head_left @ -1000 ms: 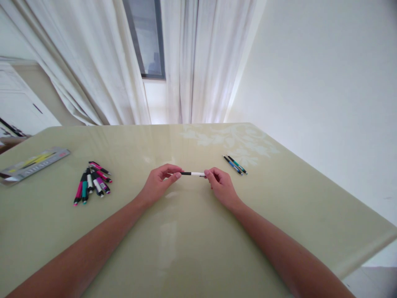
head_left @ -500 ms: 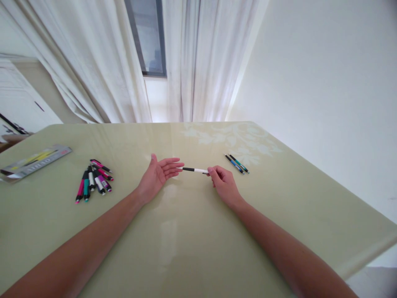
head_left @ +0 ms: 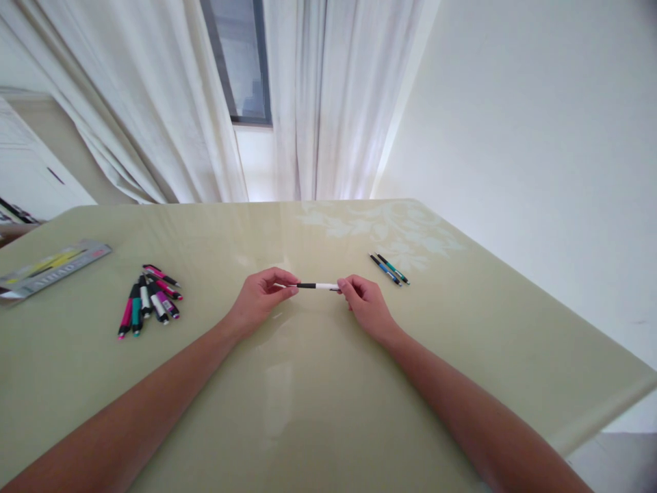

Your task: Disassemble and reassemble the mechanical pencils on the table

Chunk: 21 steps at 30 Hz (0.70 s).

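Note:
Between my two hands a white pen (head_left: pixel 324 286) with a black grip lies level, just above the table. My right hand (head_left: pixel 363 301) pinches its white clip end between thumb and fingers. At the other end, my left hand (head_left: pixel 261 297) closes thumb and fingertips on the tip beside the black grip. Right of my right hand, a blue pen (head_left: pixel 384 269) and a green pen (head_left: pixel 394 267) lie side by side. Left of my left hand sits a loose pile of pens (head_left: pixel 157 301) in pink, teal, white and purple, all with black parts.
A pale green table (head_left: pixel 308 397) spreads under everything, with a leaf pattern near its far edge. A grey and yellow pen package (head_left: pixel 56 270) lies at the far left. White curtains (head_left: pixel 164 103) and a wall (head_left: pixel 538 137) stand behind the table.
My left hand has gone from outstretched fingers at the pen's tip to a pinch on it. My right hand keeps its hold. The view has shifted slightly.

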{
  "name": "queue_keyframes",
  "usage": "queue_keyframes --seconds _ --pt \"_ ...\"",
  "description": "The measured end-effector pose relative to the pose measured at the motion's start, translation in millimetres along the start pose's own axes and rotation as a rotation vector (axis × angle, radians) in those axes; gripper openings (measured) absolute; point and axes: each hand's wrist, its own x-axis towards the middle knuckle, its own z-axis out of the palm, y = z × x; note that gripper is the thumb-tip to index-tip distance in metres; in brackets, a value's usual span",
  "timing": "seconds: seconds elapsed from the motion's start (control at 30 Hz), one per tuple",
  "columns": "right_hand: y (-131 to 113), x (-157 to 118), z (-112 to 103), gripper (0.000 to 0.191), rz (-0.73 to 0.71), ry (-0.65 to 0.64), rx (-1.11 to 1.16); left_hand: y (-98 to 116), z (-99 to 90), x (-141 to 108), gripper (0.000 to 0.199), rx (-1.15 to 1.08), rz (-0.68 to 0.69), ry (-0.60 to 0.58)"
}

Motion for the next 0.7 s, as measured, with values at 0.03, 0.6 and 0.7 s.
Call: queue_keyframes --seconds 0.03,0.6,0.7 --pt "0.2 0.0 0.1 0.041 0.002 0.003 0.003 0.8 0.0 -0.1 0.037 0.012 0.006 0.004" --pt "0.9 -0.3 -0.8 0.040 -0.001 0.027 0.007 6.6 2.4 -2.7 0.034 0.266 0.034 -0.043" --pt "1.4 0.3 -0.8 0.040 0.001 0.035 0.009 5.8 3.0 -2.7 0.029 0.234 0.058 -0.010"
